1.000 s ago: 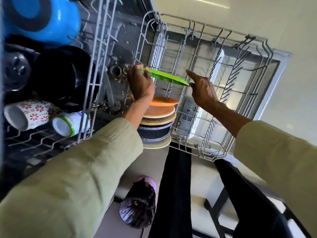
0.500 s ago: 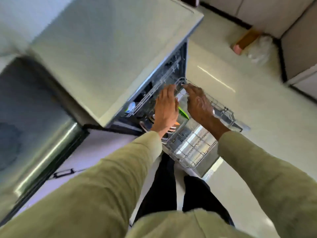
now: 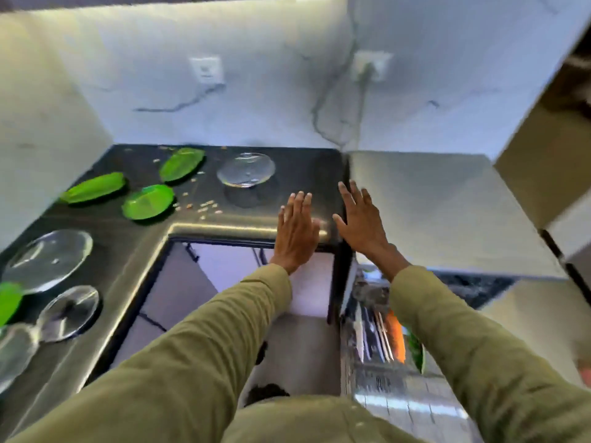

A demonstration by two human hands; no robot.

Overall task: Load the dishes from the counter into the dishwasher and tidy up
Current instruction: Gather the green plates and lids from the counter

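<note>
My left hand [image 3: 295, 230] and my right hand [image 3: 361, 219] are both raised, empty, fingers straight, over the near corner of the black counter [image 3: 307, 174]. On the counter lie three green leaf-shaped plates [image 3: 147, 202] [image 3: 94, 188] [image 3: 181, 164] and a clear glass lid [image 3: 246, 170]. Two more glass lids [image 3: 48, 259] [image 3: 68, 311] sit at the left. Low on the right, the dishwasher rack [image 3: 380, 340] holds upright plates, among them an orange one [image 3: 396, 334] and a green one [image 3: 415, 348].
Crumbs [image 3: 201, 207] are scattered on the counter by the green plates. Another green plate [image 3: 8, 300] and a glass piece [image 3: 14, 353] show at the left edge. A pale appliance top [image 3: 431, 203] adjoins the counter on the right. Two wall sockets [image 3: 206, 69] sit on the marble backsplash.
My view rose from the dishwasher rack to the counter. Both hands let go of the green plate, now standing in the rack, and lifted up empty over the counter corner.
</note>
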